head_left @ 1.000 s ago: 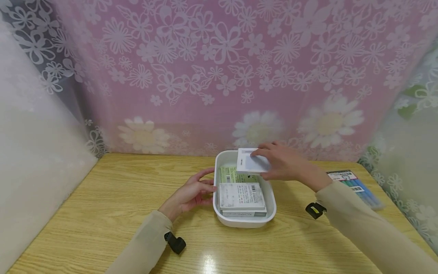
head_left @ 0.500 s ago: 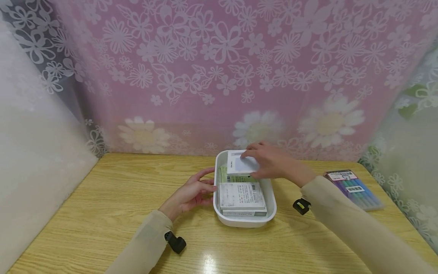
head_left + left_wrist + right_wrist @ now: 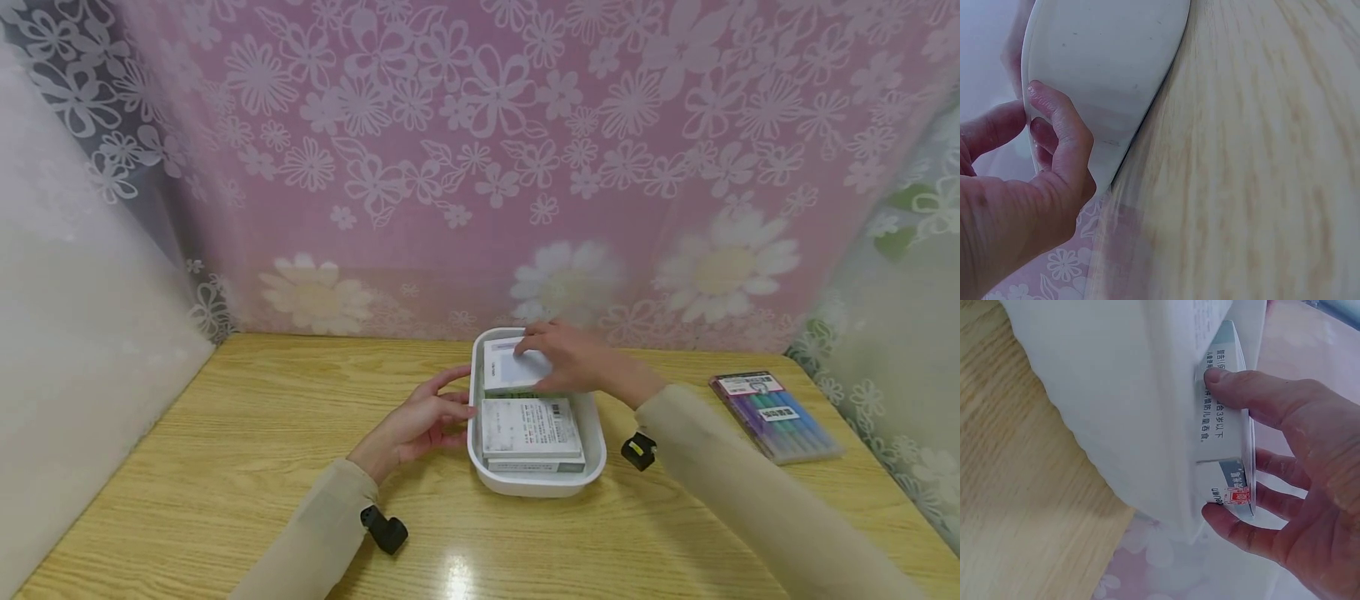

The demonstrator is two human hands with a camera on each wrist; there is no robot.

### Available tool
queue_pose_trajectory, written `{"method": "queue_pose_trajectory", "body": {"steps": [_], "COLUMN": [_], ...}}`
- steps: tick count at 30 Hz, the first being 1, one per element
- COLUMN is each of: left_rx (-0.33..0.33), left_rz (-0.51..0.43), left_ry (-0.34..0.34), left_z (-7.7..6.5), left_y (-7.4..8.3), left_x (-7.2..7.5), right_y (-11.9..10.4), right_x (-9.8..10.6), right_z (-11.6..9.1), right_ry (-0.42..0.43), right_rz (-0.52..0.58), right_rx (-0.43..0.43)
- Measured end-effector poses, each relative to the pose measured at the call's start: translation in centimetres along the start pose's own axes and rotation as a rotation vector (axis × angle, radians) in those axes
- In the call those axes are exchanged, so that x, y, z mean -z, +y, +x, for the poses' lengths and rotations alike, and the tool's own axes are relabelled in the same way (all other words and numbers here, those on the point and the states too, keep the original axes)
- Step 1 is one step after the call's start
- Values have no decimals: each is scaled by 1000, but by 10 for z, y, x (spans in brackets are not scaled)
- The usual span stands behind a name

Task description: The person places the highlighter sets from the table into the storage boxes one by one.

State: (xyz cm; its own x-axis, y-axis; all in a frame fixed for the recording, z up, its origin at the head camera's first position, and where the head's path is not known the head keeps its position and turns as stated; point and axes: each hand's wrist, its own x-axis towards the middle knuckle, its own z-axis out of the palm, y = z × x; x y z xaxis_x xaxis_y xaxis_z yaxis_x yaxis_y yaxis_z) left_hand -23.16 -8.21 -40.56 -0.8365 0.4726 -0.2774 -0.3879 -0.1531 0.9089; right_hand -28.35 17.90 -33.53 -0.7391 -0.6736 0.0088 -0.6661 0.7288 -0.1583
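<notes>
A white plastic basin [image 3: 597, 437] stands on the table. My left hand [image 3: 420, 423] touches its left side; in the left wrist view, bent fingers [image 3: 1072, 140] lie against the outer wall and their tips reach the rim. At the far end of the basin, my right hand [image 3: 573, 358] grips a flat white box [image 3: 501, 367] with printed text, over a green box [image 3: 525, 395] that is mostly covered. The right wrist view has the thumb [image 3: 1241, 387] on one edge of the box and fingers round its other side. A white printed box [image 3: 525, 427] lies stacked on another in the near half.
A clear pack of coloured pens [image 3: 776, 415] lies at the right of the wooden table [image 3: 300, 392]. Behind the table hangs a pink flowered curtain [image 3: 450, 167], with pale sheets at both sides. Black straps with small cameras sit on both wrists.
My right hand has carried the white box left and down into the far end of the basin, covering more of the green box. The left hand has stayed at the basin's side.
</notes>
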Motion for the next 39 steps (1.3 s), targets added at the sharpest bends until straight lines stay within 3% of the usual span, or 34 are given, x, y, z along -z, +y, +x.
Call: {"method": "queue_pose_trajectory", "body": {"steps": [9,22,39], "left_rx": [7,1,-1], "left_rz": [-3,12,21], "left_ry": [0,0,7], "left_z": [1,0,-1], "left_y": [2,3,1], "left_x": [-1,-2,0], "right_y": [1,5,3], "right_x": [-5,-14,-14], "right_z": [5,6,3], "right_ry": [-37,-101,-109], "right_rz": [57,74,10], "right_rx": [20,-34,46]}}
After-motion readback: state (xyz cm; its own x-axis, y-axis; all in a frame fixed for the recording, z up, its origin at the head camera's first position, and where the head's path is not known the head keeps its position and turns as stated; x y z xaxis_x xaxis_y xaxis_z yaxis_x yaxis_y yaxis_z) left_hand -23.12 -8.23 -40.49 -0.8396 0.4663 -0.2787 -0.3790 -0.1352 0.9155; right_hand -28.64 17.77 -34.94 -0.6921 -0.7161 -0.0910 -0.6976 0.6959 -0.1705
